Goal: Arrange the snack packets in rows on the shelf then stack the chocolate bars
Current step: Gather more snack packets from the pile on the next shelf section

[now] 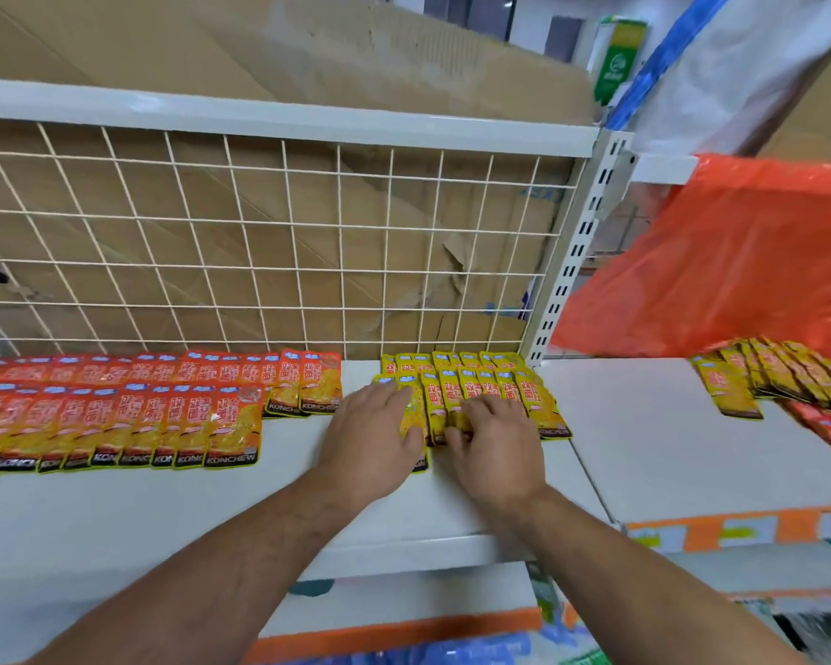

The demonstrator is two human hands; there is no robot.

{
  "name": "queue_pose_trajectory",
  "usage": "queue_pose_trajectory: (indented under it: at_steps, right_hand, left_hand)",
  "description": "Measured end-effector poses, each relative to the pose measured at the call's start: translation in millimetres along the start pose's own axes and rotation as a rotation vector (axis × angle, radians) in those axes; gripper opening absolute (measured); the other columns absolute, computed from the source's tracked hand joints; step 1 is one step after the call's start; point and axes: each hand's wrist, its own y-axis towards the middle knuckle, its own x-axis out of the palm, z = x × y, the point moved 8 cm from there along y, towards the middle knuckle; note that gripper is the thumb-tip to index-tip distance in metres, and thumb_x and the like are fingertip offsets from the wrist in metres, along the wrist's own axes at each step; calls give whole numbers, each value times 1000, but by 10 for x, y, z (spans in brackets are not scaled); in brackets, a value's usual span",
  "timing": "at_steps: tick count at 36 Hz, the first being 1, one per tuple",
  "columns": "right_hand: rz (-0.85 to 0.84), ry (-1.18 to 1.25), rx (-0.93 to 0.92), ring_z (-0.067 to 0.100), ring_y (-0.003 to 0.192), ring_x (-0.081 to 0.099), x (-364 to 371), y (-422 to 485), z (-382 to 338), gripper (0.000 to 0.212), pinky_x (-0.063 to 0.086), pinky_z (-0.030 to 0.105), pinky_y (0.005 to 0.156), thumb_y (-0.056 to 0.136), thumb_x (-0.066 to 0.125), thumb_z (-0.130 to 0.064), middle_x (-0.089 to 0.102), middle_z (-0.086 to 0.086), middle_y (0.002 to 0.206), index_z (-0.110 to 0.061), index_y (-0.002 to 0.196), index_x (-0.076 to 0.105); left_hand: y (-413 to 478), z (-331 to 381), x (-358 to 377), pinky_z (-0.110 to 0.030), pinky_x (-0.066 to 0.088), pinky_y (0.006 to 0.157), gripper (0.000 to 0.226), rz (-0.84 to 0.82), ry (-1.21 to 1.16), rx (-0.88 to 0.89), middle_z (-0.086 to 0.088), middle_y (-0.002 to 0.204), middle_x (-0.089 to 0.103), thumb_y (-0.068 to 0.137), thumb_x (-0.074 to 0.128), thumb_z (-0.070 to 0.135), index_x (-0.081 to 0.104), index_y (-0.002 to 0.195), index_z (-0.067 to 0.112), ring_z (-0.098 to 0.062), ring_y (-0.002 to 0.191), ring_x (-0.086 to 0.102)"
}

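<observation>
Yellow packets (533, 400) by the upright post (572, 261) look light, slippery: left hand (375, 424) presses flat, right hand (492, 441) perhaps pinches their edges.

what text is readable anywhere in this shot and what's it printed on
"KONCHEW": black strip at the foot of the orange packets, in both the front and back rows.
"KONCHEW": foot of the rightmost yellow packet.
Large red characters on all packets: too blurred to read.
Green box at the top right: print too blurred to read.
Shelf-edge labels on the right: too blurred to read.
</observation>
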Motion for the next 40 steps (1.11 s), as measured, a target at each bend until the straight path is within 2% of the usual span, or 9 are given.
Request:
queue_pose_trajectory:
  at_steps: [3, 8, 13, 17, 20, 22, 25, 34, 40]
  right_hand:
    - [-18, -23, 43, 35, 99, 62, -123, -110, 284, 46, 54, 44, 77, 71, 64, -38, 69, 9, 111, -17, 111, 71]
    - [9, -65, 91, 35, 93, 65, -383, -339, 767, 52, 57, 40, 73, 74, 44, -46, 69, 9, 106, -16, 107, 72]
    - [-34, -117, 202, 37, 100, 66, -489, -550, 1339, 57, 58, 45, 75, 77, 42, -49, 70, 14, 114, -14, 110, 74]
    - [-48, -102, 277, 38, 107, 63, -631, -759, 1769, 54, 57, 46, 80, 78, 51, -47, 67, 16, 121, -13, 115, 72]
    - [-55, -81, 309, 37, 123, 54, -780, -918, 2083, 54, 50, 48, 94, 86, 56, -44, 59, 15, 136, -13, 130, 65]
    - [-70, -65, 328, 37, 129, 47, -867, -1007, 2307, 55, 44, 48, 102, 89, 61, -42, 53, 16, 142, -13, 136, 59]
    - [-48, -46, 360, 37, 129, 48, -1014, -1141, 2672, 54, 42, 47, 105, 89, 64, -40, 53, 17, 142, -12, 135, 60]
    - [-103, 11, 368, 25, 144, 27, -1515, -1418, 3686, 58, 29, 41, 113, 98, 52, -47, 32, 4, 158, -23, 150, 42]
    - [-143, 27, 379, 24, 146, 23, -1711, -1560, 4283, 58, 31, 45, 115, 99, 50, -48, 31, 2, 159, -24, 151, 39]
  left_hand:
    - [48, 264, 133, -43, 42, 107, 69, -37, 6, 45, -8, 133, 62, 82, 31, 51, 61, 132, 13, -29, 126, 54]
    - [68, 753, 388, -38, 26, 116, 65, -115, -2, 112, -4, 147, 49, 86, 36, 49, 51, 142, 20, -25, 139, 40]
    - [66, 1300, 615, -37, 14, 122, 71, -199, 7, 190, -2, 158, 34, 88, 28, 53, 36, 152, 23, -22, 147, 26]
    - [66, 1760, 750, -37, 14, 120, 68, -220, 13, 239, -4, 155, 40, 88, 31, 51, 42, 148, 21, -24, 144, 32]
    - [52, 2120, 846, -39, 18, 119, 68, -216, -7, 272, -8, 151, 45, 88, 34, 50, 48, 145, 17, -26, 141, 38]
    - [39, 2371, 924, -38, 18, 119, 73, -227, -6, 287, -7, 153, 42, 87, 25, 53, 45, 147, 17, -25, 142, 36]
    - [17, 2747, 1041, -37, 15, 119, 81, -225, 13, 299, -4, 155, 39, 82, 14, 57, 41, 149, 20, -23, 143, 33]
    - [32, 3856, 1384, -34, 12, 120, 60, -220, 5, 304, 1, 159, 31, 98, 41, 48, 33, 152, 23, -19, 145, 27]
    - [90, 4452, 1641, -36, 20, 120, 60, -237, 9, 315, -2, 157, 36, 96, 40, 46, 37, 151, 21, -21, 143, 32]
